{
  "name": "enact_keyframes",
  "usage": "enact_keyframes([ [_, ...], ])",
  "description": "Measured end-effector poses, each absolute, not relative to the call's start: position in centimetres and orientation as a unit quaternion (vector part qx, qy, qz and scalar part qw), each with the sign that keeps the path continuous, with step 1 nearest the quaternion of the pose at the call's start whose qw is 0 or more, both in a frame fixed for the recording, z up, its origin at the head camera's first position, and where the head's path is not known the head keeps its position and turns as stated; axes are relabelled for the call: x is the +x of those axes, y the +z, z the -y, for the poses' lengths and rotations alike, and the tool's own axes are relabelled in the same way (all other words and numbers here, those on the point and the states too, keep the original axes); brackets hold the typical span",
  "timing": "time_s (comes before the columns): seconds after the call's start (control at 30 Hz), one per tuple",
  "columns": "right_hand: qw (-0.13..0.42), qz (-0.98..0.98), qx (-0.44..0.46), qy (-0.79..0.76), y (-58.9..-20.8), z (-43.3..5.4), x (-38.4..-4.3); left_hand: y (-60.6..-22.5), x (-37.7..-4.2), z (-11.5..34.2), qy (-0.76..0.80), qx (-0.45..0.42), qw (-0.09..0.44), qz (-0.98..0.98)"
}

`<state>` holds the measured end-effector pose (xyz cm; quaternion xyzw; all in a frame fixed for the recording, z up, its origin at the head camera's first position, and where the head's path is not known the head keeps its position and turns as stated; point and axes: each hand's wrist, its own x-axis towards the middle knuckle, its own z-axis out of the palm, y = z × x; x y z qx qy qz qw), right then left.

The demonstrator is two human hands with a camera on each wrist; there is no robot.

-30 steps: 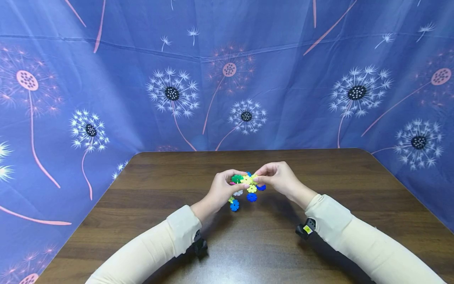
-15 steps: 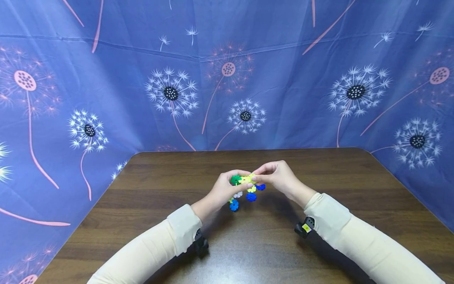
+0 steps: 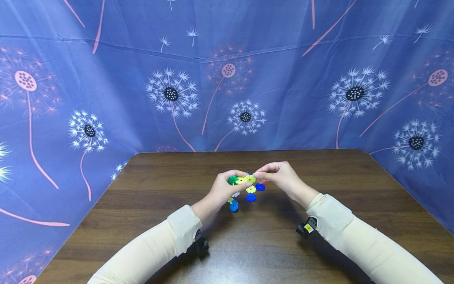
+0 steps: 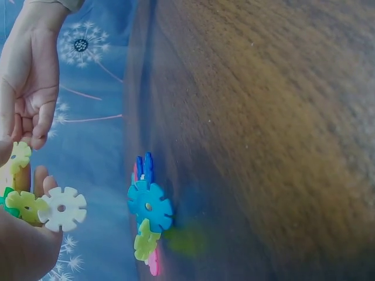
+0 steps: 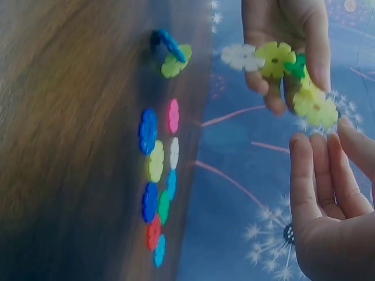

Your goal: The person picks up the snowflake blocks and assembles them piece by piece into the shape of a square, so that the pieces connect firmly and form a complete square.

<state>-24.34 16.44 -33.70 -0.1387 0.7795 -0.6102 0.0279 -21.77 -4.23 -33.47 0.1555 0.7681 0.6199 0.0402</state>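
Note:
My left hand [image 3: 221,189] pinches a short chain of flower-shaped interlocking discs between thumb and fingers above the table. In the right wrist view the chain runs from a white disc [image 5: 241,57] through a yellow-green disc [image 5: 275,60] and a green disc [image 5: 297,66] to yellow pieces. The yellow-green end disc [image 5: 316,108] points toward my right hand [image 3: 285,182]. Thumb and index fingertip of that hand meet at the disc's outer edge, while its other fingers are loosely bent. The left fingers partly hide the chain's middle.
Several loose discs lie on the brown wooden table [image 3: 266,244] below the hands, among them a blue disc [image 5: 147,132], a pink disc [image 5: 173,116] and a red disc [image 5: 153,232]. A blue dandelion-print cloth [image 3: 291,86] hangs behind the table.
The right thumb and index finger have drawn back from over the end disc to its outer edge, showing more of the disc. The left hand stays nearly in place with the chain.

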Motion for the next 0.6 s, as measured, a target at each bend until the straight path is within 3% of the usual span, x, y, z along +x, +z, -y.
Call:
enact_keyframes([
  [0.6, -0.004, -0.835, -0.093, -0.543, -35.5, -19.4, -28.0, -33.7, -21.8, 4.3, 0.631, 0.144, 0.044, -0.761],
])
